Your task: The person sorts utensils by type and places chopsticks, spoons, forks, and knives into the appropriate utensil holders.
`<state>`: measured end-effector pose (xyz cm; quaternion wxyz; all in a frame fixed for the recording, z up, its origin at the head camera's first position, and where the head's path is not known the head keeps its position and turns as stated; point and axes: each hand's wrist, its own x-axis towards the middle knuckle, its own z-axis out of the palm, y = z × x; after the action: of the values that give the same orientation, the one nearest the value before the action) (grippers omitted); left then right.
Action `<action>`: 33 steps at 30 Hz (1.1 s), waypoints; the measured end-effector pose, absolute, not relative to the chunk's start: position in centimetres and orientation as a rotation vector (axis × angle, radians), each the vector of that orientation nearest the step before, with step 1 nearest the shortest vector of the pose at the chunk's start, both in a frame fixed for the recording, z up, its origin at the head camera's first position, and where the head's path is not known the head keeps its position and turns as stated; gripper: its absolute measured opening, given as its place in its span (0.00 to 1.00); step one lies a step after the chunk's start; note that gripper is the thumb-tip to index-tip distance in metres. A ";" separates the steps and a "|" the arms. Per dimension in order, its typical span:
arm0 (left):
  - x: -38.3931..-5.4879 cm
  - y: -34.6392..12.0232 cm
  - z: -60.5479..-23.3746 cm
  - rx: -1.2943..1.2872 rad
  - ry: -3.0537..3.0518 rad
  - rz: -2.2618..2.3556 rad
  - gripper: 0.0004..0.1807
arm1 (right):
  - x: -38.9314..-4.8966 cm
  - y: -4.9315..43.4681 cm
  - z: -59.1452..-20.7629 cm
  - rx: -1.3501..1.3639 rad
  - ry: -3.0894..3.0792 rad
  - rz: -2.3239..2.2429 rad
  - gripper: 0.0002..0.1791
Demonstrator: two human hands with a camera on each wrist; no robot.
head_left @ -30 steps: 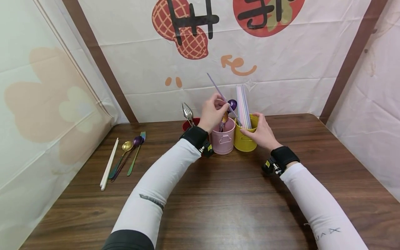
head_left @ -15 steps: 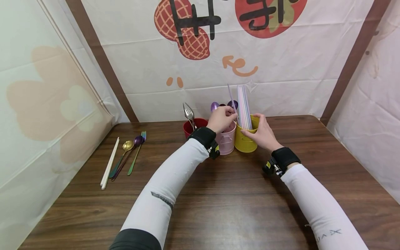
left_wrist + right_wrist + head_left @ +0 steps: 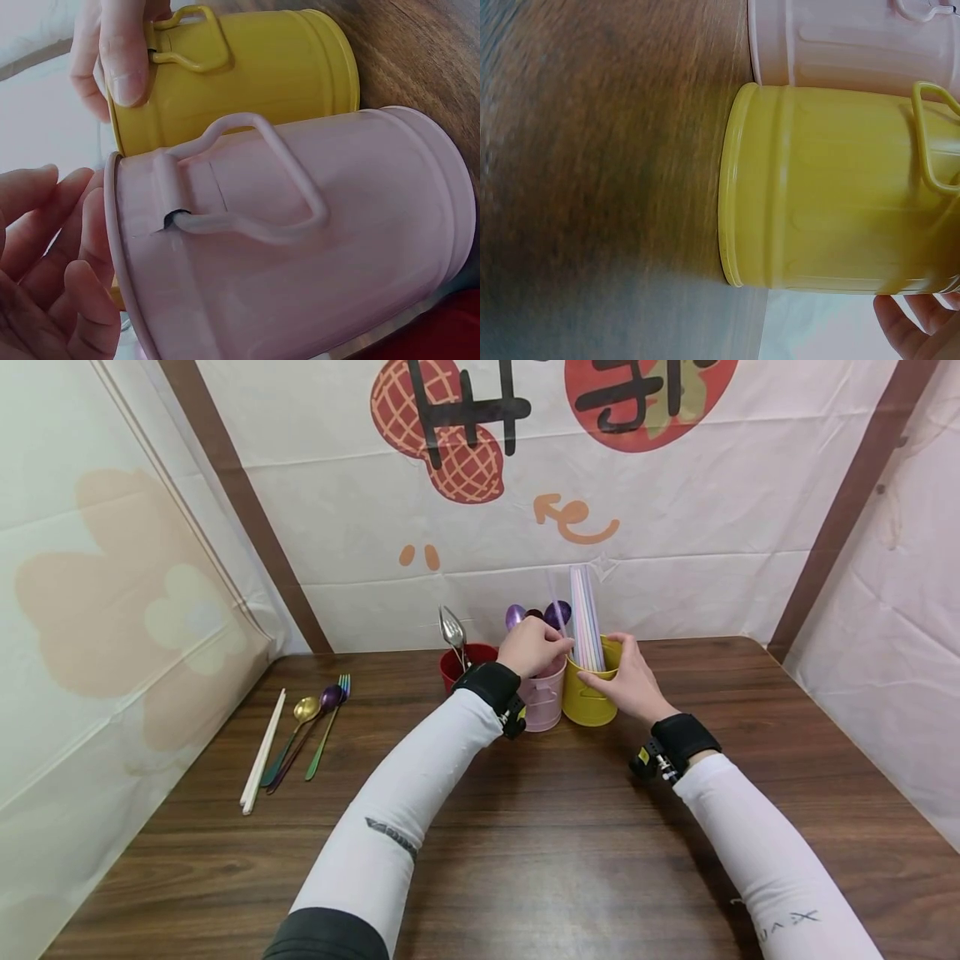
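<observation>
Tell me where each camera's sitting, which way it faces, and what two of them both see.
Head: worn on the head, facing forward and down at the table; left hand, right hand, left sleeve and right sleeve show.
Left wrist: worn there, facing the pink bucket; the left hand shows at the left edge, the right hand at top left.
Right wrist: worn there, facing the yellow bucket; the right hand shows at lower right.
Shared: both wrist views show both buckets, sideways in frame.

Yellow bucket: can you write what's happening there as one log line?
left hand: at blurred purple straw, grip unclear | right hand: holds yellow bucket | straw bundle: standing in yellow bucket
</observation>
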<state>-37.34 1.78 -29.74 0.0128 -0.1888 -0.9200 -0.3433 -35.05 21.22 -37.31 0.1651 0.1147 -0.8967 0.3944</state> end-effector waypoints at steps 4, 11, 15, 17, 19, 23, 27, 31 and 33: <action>-36.8 1.6 -29.5 -0.588 -2.877 -1.097 0.15 | -35.0 21.2 -37.3 0.328 -2.559 1.133 0.44; -35.7 0.0 -28.7 -0.744 -2.823 -1.041 0.15 | -34.9 21.1 -37.2 0.331 -2.559 1.142 0.45; -35.1 -1.7 -28.6 -0.825 -2.755 -1.096 0.15 | -35.0 21.2 -37.3 0.320 -2.564 1.131 0.45; -34.7 -2.8 -28.5 -0.848 -2.706 -1.154 0.15 | -35.0 21.2 -37.3 0.319 -2.567 1.129 0.45; -34.2 -4.3 -28.4 -0.848 -2.653 -1.226 0.14 | -35.0 21.1 -37.3 0.320 -2.569 1.130 0.45; -33.2 -7.6 -28.2 -0.822 -2.572 -1.349 0.14 | -35.0 20.9 -37.2 0.325 -2.570 1.134 0.45; -32.2 -11.2 -28.2 -0.807 -2.546 -1.311 0.14 | -34.7 20.9 -37.1 0.317 -2.579 1.142 0.45; -31.4 -14.8 -28.6 -0.758 -2.566 -1.187 0.15 | -34.7 21.1 -37.1 0.323 -2.577 1.153 0.45; -31.2 -16.5 -28.8 -0.714 -2.585 -1.137 0.15 | -34.8 21.1 -37.2 0.324 -2.576 1.156 0.45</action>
<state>-31.18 -16.50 -28.82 0.1143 -0.2434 -0.8816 -0.3880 -34.82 21.07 -37.18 0.1495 0.1126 -0.8963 0.4021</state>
